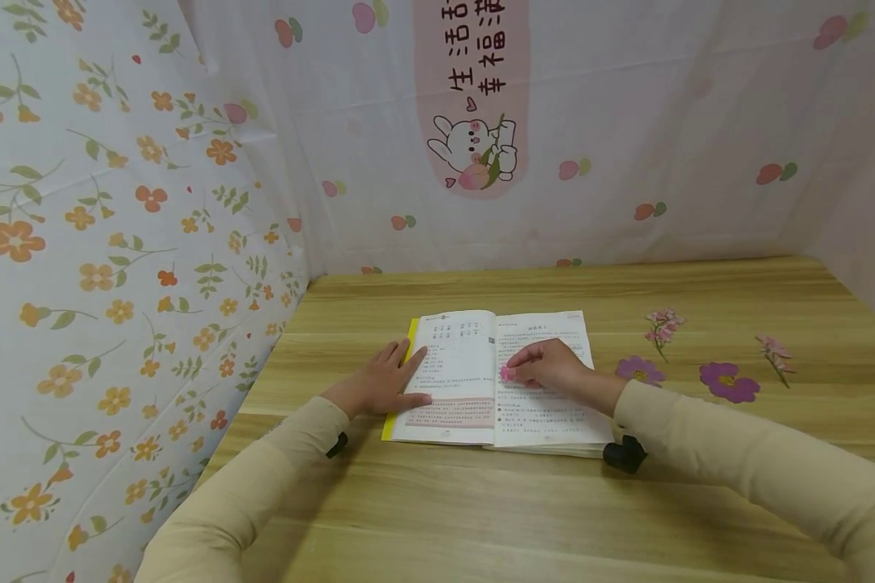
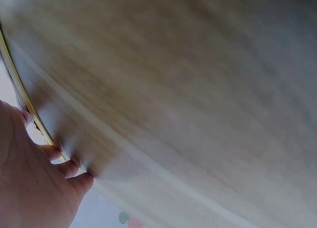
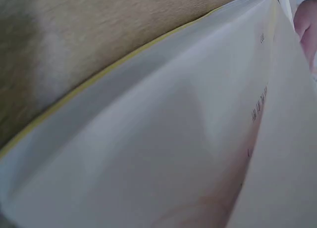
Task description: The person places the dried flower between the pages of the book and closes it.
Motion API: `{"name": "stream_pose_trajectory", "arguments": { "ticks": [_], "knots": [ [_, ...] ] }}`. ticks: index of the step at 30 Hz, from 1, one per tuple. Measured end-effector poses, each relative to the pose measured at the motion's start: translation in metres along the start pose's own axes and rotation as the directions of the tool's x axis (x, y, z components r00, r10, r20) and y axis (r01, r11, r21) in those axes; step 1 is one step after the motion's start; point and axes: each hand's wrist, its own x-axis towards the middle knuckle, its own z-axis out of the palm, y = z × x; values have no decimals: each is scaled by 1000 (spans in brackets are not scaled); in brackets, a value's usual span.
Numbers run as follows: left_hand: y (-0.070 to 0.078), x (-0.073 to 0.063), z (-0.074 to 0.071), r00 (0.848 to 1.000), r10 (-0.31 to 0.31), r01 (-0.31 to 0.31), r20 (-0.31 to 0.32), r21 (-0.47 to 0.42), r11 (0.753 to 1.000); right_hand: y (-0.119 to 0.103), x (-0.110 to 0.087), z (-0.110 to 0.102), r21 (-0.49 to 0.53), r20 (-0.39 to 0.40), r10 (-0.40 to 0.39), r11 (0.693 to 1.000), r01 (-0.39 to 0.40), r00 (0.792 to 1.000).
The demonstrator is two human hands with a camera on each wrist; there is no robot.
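Right hand: thumb and fingers pinching a small pink flower by its right side, low over the right page. Left hand: fingers spread over the book's left edge, thumb on the left page.

Key relation, as I judge it: flower to spine. Flower lies just right of the spine, which runs near to far; right hand nearest, left hand across the spine. Flower's own long axis mostly covered, cannot tell; contact with paper also unclear.

Outward, on the bench right of the book: two purple flowers, with two pink sprigs, stems pointing near and right.
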Motion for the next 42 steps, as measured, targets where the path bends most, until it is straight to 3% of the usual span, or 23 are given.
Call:
{"name": "stream_pose_trajectory", "arguments": {
  "ticks": [18, 25, 30, 36, 42],
  "knots": [
    [-1, -1, 2, 1000, -7, 7, 2, -34, 999, -3, 6, 17, -217, -23, -47, 975, 41, 999],
    [-1, 0, 2, 1000, -1, 1, -2, -35, 999, -6, 0, 14, -239, -7, -56, 970, 52, 998],
    [-1, -1, 2, 1000, 5, -5, -12, -32, 999, -7, -1, 6, -261, 36, -99, 959, 106, 994],
    [-2, -1, 2, 1000, 10, -11, -15, -38, 999, -10, -4, -5, -348, 64, -177, 919, 188, 982],
    [-2, 0, 1, 1000, 14, -14, -13, -33, 999, -6, -5, -20, -461, 77, -300, 835, 301, 951]
  ]
}}
